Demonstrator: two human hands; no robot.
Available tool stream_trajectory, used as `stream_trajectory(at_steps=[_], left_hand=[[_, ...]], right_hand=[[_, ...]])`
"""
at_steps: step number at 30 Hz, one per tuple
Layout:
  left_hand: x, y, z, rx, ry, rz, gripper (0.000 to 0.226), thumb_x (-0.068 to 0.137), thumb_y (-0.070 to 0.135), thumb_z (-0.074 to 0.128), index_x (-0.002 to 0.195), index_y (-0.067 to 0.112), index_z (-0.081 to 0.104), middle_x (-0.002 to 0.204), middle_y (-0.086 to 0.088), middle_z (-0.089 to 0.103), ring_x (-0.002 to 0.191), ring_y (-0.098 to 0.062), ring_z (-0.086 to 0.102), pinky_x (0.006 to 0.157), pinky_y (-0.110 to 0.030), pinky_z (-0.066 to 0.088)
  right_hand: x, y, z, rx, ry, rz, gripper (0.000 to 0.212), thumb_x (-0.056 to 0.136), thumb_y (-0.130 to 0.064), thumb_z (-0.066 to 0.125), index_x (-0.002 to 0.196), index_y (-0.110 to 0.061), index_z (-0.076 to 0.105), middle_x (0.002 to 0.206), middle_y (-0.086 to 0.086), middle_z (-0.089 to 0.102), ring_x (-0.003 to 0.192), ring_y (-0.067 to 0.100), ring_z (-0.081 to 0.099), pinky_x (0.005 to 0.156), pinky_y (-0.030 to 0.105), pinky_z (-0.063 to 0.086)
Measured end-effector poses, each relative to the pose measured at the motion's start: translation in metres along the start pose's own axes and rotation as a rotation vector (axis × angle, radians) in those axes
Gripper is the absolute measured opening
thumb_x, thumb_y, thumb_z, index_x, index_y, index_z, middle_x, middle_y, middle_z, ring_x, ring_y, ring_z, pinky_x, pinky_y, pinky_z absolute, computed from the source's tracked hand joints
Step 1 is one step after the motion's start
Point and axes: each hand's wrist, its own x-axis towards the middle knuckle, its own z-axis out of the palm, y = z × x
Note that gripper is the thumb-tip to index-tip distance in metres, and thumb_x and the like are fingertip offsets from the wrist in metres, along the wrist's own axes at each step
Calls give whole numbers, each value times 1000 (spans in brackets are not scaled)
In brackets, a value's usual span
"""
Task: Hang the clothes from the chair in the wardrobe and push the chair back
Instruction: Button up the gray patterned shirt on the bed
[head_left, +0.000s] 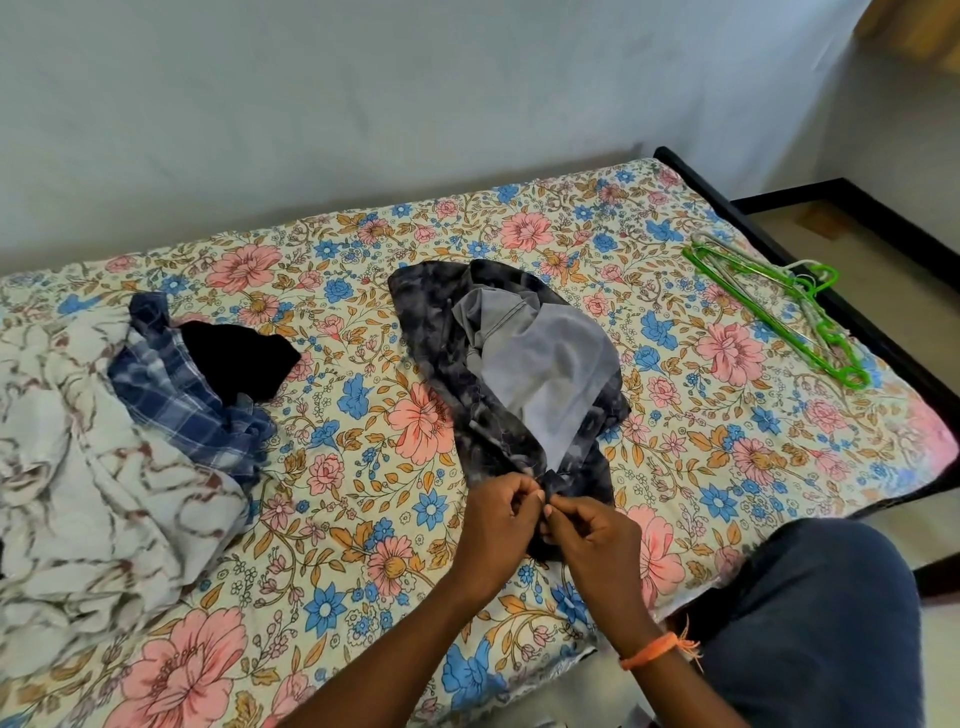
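Between both hands' fingertips (540, 498): dark garment's (457, 332) hem.

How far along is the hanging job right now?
Early. Done: clothes lie on the bed, with the green hangers at its right edge. In hand: the left hand and right hand pinch the near edge of the dark mottled garment. Left: nothing is on a hanger; the blue plaid shirt and black garment wait. Wardrobe and chair are out of view.
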Motion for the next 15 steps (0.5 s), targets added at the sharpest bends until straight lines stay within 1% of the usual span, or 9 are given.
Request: stream_trajectory(at_steps=[3,6,8,10,13,15], left_hand=[[-2,-1,2,12,6,9,15,95,17,59,82,16,68,74,5,67,70,-9,63,63,-31,54],[0,-4,1,34,-13,28,13,94,18,60,83,17,67,77,7,66,73,-8,62,64,-25,51],[1,-7,0,56,-35,40,13,94,18,59,83,20,65,78,8,64,75,-8,60,64,-21,47],[2,-7,-1,62,-46,43,14,94,19,58,82,22,64,79,9,63,76,-8,59,65,-19,45],[-2,-5,0,64,-45,58,15,95,17,57,82,20,64,79,8,62,75,-7,58,62,-18,45],[-4,-2,1,67,-34,73,15,96,15,57,83,18,64,78,8,62,74,-6,57,62,-14,43]], right_hand=[[0,-6,1,105,6,109,13,85,-7,74,92,-16,78,74,-3,75,67,13,73,66,39,62],[0,-12,-1,300,2,274,11,86,-2,72,93,-10,76,73,7,75,69,23,74,68,36,62],[0,-16,-2,385,-6,343,9,86,-2,71,93,-7,75,73,11,75,71,28,74,67,34,62],[0,-19,-3,413,-18,367,8,85,-6,73,93,-5,75,73,13,75,72,30,74,66,32,61],[1,-21,-4,398,-33,361,11,84,-13,76,88,-3,75,73,13,74,70,28,74,66,35,61],[3,-19,-2,388,-28,372,10,87,-13,73,86,-3,73,72,14,73,69,29,72,66,37,61]])
